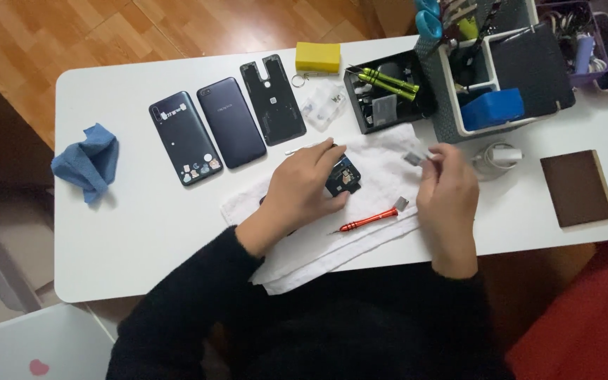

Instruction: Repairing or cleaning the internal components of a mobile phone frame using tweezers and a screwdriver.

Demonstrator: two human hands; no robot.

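Black sleeves fill the bottom of the view, both forearms reaching up onto the white rectangular table [142, 239]. Left hand [304, 186] lies palm down on the white cloth towel [381, 176], fingers curled over the dark opened phone body [343, 176], pinning it flat; most of that phone is hidden under the hand, only a corner with dark board and a few copper-coloured bits shows. Right hand [448, 186] is raised just right of it, thumb and fingertips pinched on a small grey metal piece [414, 159]; too small to tell what part it is. Red-handled slim screwdriver [369, 220] lies loose on the towel between the hands, a small grey square plate [402, 204] just beside its right end. Further back: two dark blue phone back covers [205, 134] and a black inner phone frame [272, 98] side by side, yellow box [317, 57], black tool tray [381, 98] with green-handled drivers. Organiser bin at top right is cut off by the frame edge.
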